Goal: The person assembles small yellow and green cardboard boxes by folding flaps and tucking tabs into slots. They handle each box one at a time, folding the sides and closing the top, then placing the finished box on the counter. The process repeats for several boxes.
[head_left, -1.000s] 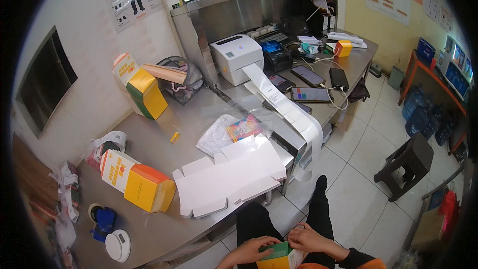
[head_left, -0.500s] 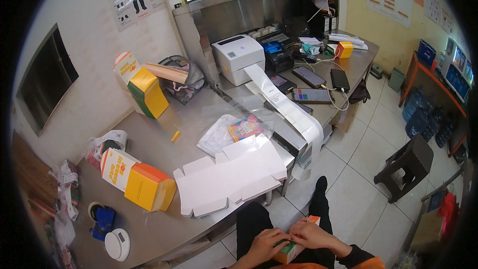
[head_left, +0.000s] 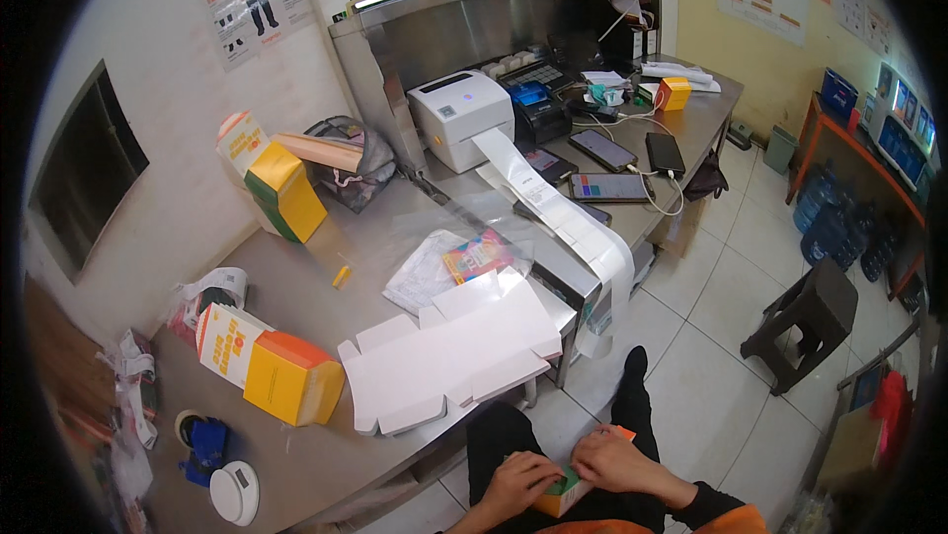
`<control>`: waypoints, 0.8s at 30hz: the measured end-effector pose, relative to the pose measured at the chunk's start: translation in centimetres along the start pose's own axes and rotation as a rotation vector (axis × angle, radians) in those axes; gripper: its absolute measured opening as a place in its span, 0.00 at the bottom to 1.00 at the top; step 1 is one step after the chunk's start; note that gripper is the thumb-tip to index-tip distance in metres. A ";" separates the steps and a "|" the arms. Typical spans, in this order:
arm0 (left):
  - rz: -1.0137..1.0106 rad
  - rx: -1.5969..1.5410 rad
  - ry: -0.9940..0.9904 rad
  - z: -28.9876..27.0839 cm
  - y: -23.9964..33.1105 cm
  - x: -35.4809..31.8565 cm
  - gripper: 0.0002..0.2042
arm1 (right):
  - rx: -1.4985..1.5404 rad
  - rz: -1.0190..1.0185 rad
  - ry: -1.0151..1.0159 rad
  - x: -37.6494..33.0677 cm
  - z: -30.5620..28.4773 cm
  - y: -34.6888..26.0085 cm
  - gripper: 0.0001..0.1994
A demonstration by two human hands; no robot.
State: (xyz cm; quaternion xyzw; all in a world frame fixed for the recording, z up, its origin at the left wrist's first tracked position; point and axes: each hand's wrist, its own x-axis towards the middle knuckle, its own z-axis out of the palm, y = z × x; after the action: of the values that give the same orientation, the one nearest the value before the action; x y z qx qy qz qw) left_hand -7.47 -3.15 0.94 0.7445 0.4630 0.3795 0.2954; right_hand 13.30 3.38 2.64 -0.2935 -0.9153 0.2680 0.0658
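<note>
A small orange, green and yellow carton box (head_left: 562,499) lies across my lap, between my two hands. The fingers of my left hand (head_left: 520,482) are bent together at its green end. My right hand (head_left: 614,461) is wrapped over the box's middle, and an orange corner shows past its knuckles. Both hands hide most of the carton. On the table in front of my knees lies a stack of flat, unfolded white carton blanks (head_left: 454,356). Left of it, a yellow, orange and white carton stack (head_left: 286,376) rests on its side.
A second group of yellow cartons (head_left: 281,188) leans by the wall. A white label printer (head_left: 459,117) trails a long paper strip (head_left: 553,203) over the table edge. Several phones (head_left: 607,186), a white kitchen scale (head_left: 234,492) and a blue tape dispenser (head_left: 205,445) are around. A dark stool (head_left: 805,322) stands right.
My left hand has shifted slightly left at the box's green end. My right hand now covers more of the box. The whole view has shifted a little.
</note>
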 end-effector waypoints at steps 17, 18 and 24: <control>0.161 0.087 0.088 2.1 -0.3 -0.6 0.10 | 0.163 -0.099 -0.020 -0.1 0.6 0.8 0.07; 0.176 0.101 0.096 2.3 -0.4 -0.7 0.10 | 0.152 -0.097 -0.057 0.0 0.8 1.1 0.07; 0.233 0.107 0.111 3.3 -0.8 -0.6 0.10 | 0.287 -0.079 -0.058 -0.2 2.0 2.3 0.09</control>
State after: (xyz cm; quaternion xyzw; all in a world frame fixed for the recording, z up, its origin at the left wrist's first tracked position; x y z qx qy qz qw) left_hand -5.20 -3.69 -1.61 0.7859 0.4085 0.4268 0.1828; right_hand 14.06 3.99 -0.28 -0.2371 -0.8799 0.4017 0.0909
